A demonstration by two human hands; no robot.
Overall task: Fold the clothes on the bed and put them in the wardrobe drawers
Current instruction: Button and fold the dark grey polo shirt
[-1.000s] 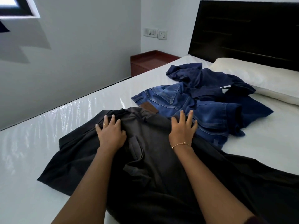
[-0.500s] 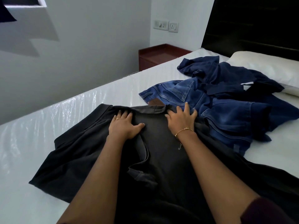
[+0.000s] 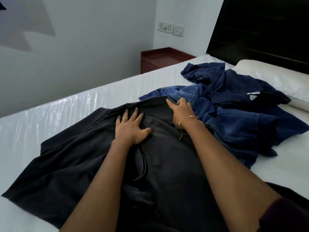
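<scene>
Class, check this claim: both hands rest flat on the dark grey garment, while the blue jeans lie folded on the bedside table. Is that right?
Not quite. In the head view the blue jeans lie unfolded on the bed, not the bedside table. Left hand and right hand do rest on the dark grey garment.

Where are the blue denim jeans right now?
In the head view, the blue denim jeans lie right of centre on the white bed, between the dark grey garment and navy shirt.
</scene>
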